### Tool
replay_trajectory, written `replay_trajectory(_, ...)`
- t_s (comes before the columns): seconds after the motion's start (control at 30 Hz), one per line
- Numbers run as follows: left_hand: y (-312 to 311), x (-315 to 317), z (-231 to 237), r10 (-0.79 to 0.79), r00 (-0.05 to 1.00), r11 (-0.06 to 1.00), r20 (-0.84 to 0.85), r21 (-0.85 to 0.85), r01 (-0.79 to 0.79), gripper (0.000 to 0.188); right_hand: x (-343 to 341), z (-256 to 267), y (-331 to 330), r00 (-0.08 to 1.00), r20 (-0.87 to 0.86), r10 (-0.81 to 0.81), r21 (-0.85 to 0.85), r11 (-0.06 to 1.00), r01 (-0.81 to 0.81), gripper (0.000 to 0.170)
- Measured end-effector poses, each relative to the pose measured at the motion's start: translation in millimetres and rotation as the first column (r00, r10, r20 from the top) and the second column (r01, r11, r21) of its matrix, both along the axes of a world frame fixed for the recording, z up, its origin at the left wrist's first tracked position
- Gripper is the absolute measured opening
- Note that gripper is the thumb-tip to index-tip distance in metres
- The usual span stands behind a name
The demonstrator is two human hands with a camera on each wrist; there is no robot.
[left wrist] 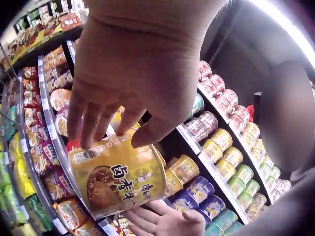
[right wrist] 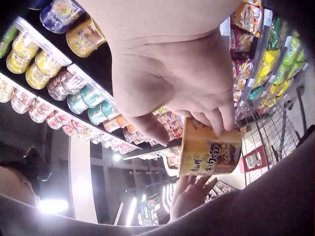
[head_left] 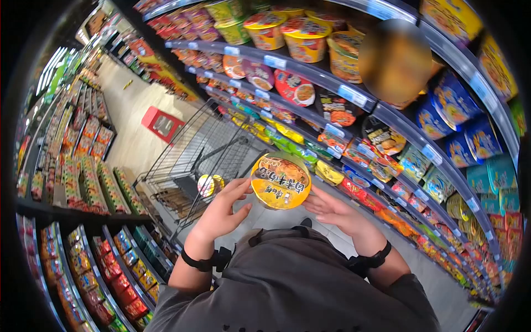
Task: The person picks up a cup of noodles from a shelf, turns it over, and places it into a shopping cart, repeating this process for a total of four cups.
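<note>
An instant noodle cup [head_left: 281,181] with a yellow label and a picture of beef noodles is held in the air between both hands, in front of the person's torso. Its lid faces up in the head view. The left hand [head_left: 225,206] presses the cup's left side with its extended fingertips, thumb spread away below them. On the opposite side, the right hand [head_left: 337,211] touches the cup with fairly straight fingers. In the left wrist view, the cup's printed side [left wrist: 118,177] lies under the left fingers. The right wrist view shows the right fingertips against the cup wall [right wrist: 209,152], thumb apart.
A wire shopping cart [head_left: 188,160] stands ahead to the left, with a round-lidded container [head_left: 206,186] in it. Shelves of noodle cups and packets [head_left: 310,41] rise along the right. More racks [head_left: 105,265] line the left, and a red-framed box [head_left: 162,125] is beyond the cart.
</note>
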State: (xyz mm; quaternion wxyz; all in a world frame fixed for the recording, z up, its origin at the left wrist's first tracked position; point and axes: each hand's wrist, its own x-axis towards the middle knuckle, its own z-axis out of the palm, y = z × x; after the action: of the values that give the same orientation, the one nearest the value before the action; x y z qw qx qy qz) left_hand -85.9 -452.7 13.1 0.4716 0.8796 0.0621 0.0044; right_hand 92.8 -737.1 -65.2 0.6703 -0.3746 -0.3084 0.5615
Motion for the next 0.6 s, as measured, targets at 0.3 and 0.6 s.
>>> replay_trajectory(0.3,30,-92,-3,0.335,0.940,0.942,0.056,-0.046,-0.333,0.060,-14,10,101,0.929,0.069,0.363,-0.023,0.932,-0.362,0.091)
replay_trajectory(0.6,79,-173,-14,0.496,0.864,0.867,0.088,-0.095,-0.489,0.063,-57,22,199,0.850,0.121,0.512,-0.078,0.859,-0.506,0.091)
